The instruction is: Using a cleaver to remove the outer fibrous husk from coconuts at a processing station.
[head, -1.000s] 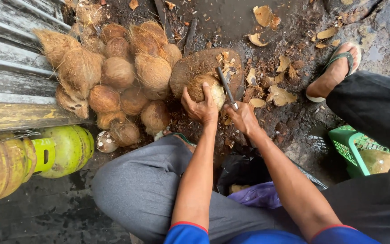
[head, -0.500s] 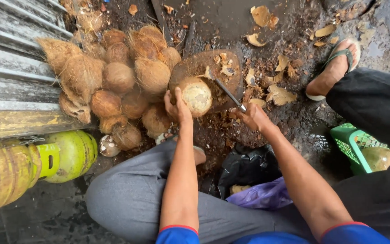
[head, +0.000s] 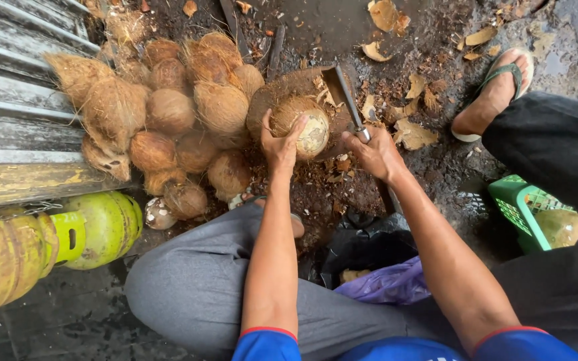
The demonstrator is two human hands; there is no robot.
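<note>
My left hand grips a partly peeled coconut, pale on its right side, brown and hairy on top, resting on a wooden chopping block. My right hand is closed on the handle of a cleaver. Its blade points away from me and lies just to the right of the coconut, over the block.
A heap of brown husked coconuts lies left of the block, against corrugated metal sheets. Green gas cylinders lie at lower left. Another person's sandalled foot and dark trouser leg are at the right, beside a green basket. Husk chips litter the wet ground.
The coconut has been turned in my left hand, showing more pale flesh. The cleaver has swung from across the coconut to its right side, blade pointing away.
</note>
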